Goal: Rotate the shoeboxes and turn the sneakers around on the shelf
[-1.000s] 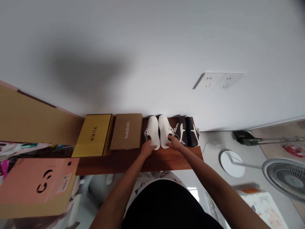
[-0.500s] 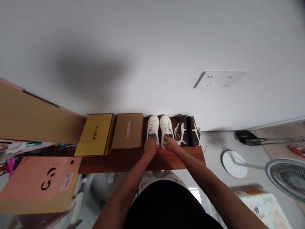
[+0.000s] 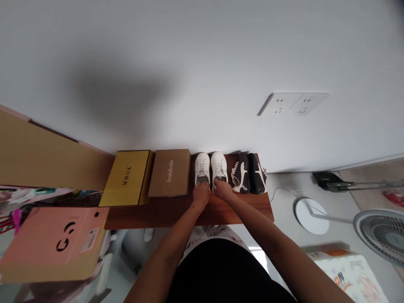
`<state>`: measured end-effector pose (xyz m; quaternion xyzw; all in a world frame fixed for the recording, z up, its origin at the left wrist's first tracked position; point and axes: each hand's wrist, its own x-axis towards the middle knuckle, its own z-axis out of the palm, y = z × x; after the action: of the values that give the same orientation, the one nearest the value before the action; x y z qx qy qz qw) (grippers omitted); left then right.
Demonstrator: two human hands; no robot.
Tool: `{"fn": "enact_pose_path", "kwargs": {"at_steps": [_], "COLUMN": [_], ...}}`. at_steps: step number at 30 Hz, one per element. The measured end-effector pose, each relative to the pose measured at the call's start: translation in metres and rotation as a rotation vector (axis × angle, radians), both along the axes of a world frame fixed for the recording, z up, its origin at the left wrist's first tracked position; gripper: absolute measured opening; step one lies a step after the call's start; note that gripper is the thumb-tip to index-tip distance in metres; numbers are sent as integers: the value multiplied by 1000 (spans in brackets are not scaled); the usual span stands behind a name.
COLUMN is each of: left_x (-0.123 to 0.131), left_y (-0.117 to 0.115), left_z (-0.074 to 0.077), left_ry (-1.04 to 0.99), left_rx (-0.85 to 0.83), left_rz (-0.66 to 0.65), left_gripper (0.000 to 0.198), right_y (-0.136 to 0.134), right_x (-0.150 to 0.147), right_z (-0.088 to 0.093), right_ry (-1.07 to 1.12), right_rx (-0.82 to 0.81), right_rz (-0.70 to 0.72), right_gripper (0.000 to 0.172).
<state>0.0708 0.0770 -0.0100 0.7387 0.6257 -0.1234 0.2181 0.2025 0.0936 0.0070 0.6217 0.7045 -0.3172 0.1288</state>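
Note:
Two white lace-up sneakers stand side by side on a reddish-brown wooden shelf (image 3: 176, 216), toes toward the wall. My left hand (image 3: 201, 194) is closed on the heel of the left white sneaker (image 3: 202, 164). On the heel of the right white sneaker (image 3: 218, 163), my right hand (image 3: 222, 190) is closed too. The fingertips of both hands are partly hidden inside the shoes. Just right of them rests a pair of dark shoes with cream trim (image 3: 242, 172). To the left lies a brown shoebox (image 3: 169, 172) marked balabala, beside a yellow box (image 3: 128, 177) marked MMOK.
A pink box (image 3: 59, 235) sits at lower left, below a tan panel (image 3: 47, 151). Wall sockets (image 3: 293, 104) are at upper right. On the floor at right stand a white round base (image 3: 312, 216), a fan (image 3: 383, 235) and a white printed package (image 3: 350, 275).
Both white sneakers, with my hands on them, have shifted slightly; the right one sits straighter and closer to the left one. The view has moved a little.

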Motion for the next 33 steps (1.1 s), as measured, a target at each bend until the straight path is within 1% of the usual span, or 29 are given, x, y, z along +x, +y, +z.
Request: {"fn": "enact_pose_path", "kwargs": {"at_steps": [5, 12, 16, 24, 28, 33], "left_x": [-2, 1, 2, 1, 3, 3], "left_y": [-1, 2, 4, 4, 6, 4], "left_z": [-2, -7, -7, -5, -6, -8], "left_ry": [-20, -30, -27, -15, -25, -13], "left_rx": [-17, 2, -21, -2, -23, -29], "left_rz": [23, 45, 71, 48, 66, 40], "left_gripper": [28, 26, 24, 25, 28, 31], "right_y": [0, 2, 3, 5, 4, 3], "right_x": [-2, -5, -7, -11, -12, -16], "right_z": [-3, -11, -13, -21, -24, -24], "right_ry": [-1, 13, 23, 23, 29, 37], "right_rx": [-9, -13, -13, -23, -8, 14], "right_rz": [-9, -12, -9, -18, -5, 16], "right_gripper": [26, 26, 24, 21, 19, 22]}}
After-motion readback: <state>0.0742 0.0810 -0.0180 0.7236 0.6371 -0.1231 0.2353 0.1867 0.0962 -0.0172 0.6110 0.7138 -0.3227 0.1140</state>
